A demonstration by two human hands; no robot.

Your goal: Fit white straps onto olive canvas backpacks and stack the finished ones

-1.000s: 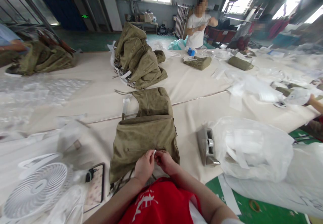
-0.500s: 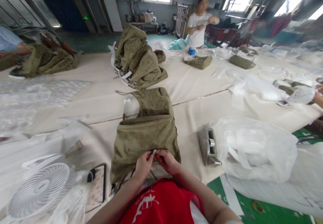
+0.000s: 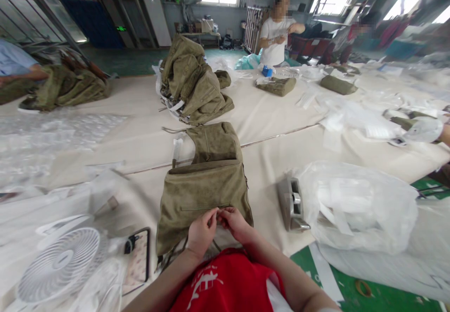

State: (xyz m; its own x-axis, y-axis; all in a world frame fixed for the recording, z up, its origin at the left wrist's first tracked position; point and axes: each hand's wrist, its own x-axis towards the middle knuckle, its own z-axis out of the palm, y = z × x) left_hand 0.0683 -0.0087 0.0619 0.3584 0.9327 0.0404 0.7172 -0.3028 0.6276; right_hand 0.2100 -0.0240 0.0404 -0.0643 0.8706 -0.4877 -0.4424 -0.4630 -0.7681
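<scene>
An olive-green bag point(image 3: 204, 185) lies flat on the table right in front of me, its upper section point(image 3: 218, 141) stretched away from me. Over its near part, by a long zipper line, both hands meet with fingertips pinched together. My left hand point(image 3: 202, 230) is closed, thumb against forefinger. My right hand point(image 3: 234, 223) is closed the same way, almost touching the left fingertips. Whatever sits between the fingers is too small or hidden to name. Thin dark straps show under my wrists at the bag's near edge.
A white fan point(image 3: 59, 265) and a patterned phone point(image 3: 137, 260) lie at left. To the right stand a metal tape dispenser point(image 3: 293, 204) and a clear plastic bag point(image 3: 362, 204). Beyond is a pile of olive bags point(image 3: 193, 78). A person in a white shirt point(image 3: 277, 40) stands across the table.
The small pale bit seen between my fingertips no longer shows. My hands stay at nearly the same place over the bag, and the view has shifted slightly.
</scene>
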